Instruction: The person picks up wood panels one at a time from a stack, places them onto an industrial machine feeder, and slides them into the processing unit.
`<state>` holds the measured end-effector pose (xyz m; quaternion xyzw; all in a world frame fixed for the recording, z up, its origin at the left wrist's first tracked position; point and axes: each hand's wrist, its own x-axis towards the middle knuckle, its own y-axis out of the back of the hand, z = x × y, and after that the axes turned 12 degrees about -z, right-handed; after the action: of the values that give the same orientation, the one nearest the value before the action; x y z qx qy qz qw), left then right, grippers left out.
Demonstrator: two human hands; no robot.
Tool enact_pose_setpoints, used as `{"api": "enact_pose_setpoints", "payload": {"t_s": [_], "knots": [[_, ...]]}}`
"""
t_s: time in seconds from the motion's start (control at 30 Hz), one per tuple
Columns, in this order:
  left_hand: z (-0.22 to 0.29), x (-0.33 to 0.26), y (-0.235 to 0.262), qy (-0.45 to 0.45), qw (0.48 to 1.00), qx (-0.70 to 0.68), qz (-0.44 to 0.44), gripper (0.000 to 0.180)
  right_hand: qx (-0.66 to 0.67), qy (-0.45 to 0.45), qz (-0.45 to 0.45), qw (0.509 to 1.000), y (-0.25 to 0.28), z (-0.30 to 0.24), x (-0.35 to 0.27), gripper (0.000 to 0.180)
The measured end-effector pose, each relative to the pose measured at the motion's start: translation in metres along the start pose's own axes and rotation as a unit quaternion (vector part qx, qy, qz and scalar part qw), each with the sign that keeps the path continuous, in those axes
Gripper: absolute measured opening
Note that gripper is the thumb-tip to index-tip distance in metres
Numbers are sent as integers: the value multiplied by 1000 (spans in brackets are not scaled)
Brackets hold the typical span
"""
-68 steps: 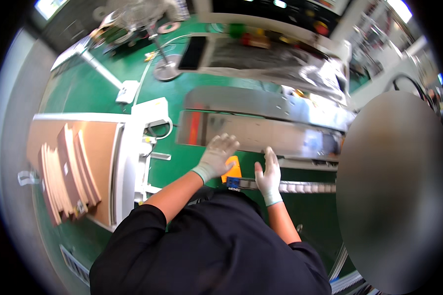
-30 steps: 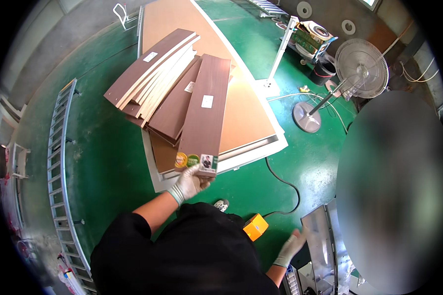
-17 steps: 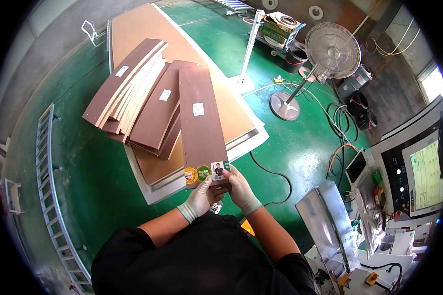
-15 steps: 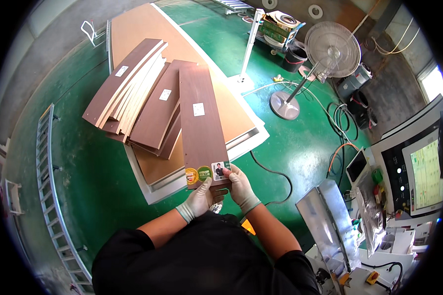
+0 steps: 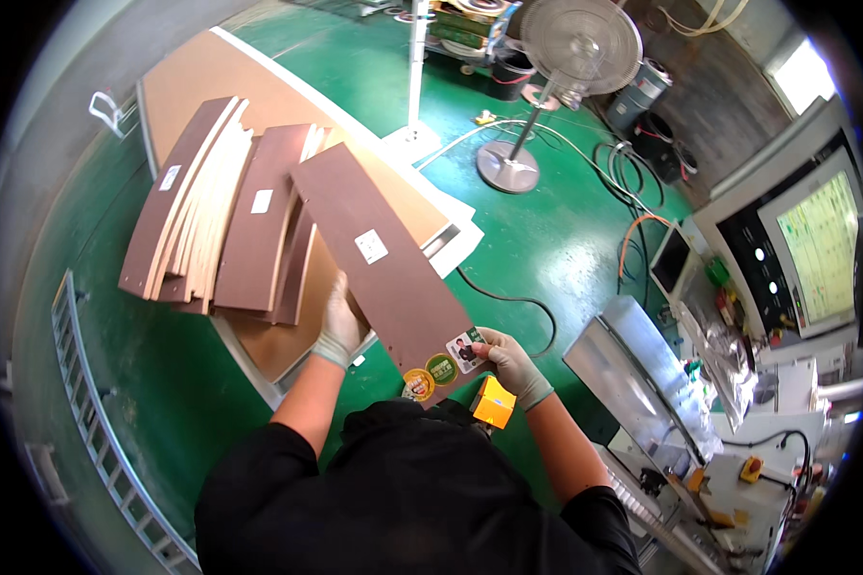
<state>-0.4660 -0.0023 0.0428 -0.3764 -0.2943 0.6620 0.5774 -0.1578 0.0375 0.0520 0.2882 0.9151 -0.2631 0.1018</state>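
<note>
Gloved hands now carry one long brown board (image 5: pixel 384 268) clear of the stacked boards (image 5: pixel 216 225) on the low platform (image 5: pixel 259 350). Half a second ago it still lay along the pile with both hands at its near end; now it is swung to the right and tilted, its far end raised over the stack. The left hand (image 5: pixel 338 321) has slid up under the left edge, fingers curled around it. The right hand (image 5: pixel 510 359) pinches the near corner beside the stickers (image 5: pixel 441 366). Judging by this, the board has been picked off the pile. A yellow box (image 5: pixel 494 402) sits below, and a fan (image 5: pixel 571 48) stands beyond.
</note>
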Motion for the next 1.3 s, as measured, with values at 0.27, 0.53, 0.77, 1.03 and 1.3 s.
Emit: {"api": "enact_pose_setpoints", "payload": {"t_s": [0.27, 0.53, 0.77, 1.03, 1.3], "knots": [[-69, 82, 13, 115, 991, -70, -26, 54, 117, 114, 271, 948, 41, 36, -89, 44], [-186, 41, -44, 261, 963, -61, -36, 44, 353, 290, 382, 803, -3, 129, -209, 34], [-209, 47, -81, 236, 971, -14, -35, 41, 352, 357, 512, 697, 35, 148, -316, 25], [-228, 81, -83, 247, 967, 64, -25, 30, 445, 427, 586, 525, 97, 179, -407, 17], [-236, 44, -148, 217, 805, 506, -224, 48, 358, 457, 634, 511, 90, 179, -427, 34]]}}
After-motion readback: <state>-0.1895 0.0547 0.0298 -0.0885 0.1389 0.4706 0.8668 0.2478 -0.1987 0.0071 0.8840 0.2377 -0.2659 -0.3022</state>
